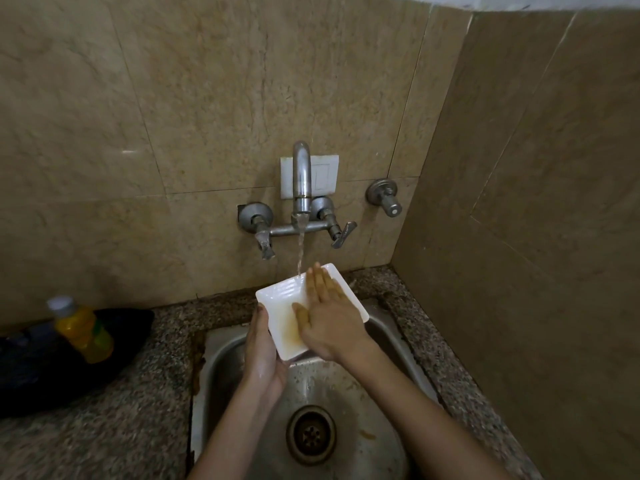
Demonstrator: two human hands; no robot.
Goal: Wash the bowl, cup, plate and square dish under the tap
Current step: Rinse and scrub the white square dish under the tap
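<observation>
A white square dish [280, 301] is held over the steel sink [349, 382], tilted, with brownish water pooled in its near corner. My left hand [265, 351] grips the dish from below at its near left edge. My right hand [327, 315] lies flat inside the dish, fingers spread and pointing toward the wall. Water runs from the tap [301, 178] and lands on the far part of the dish beside my right fingertips. No bowl, cup or plate is in view.
A yellow bottle [81, 329] with a grey cap lies on a black cloth or bag [41, 365] on the speckled counter [138, 410] at left. Tiled walls close in behind and on the right. The sink drain [310, 434] is below my arms.
</observation>
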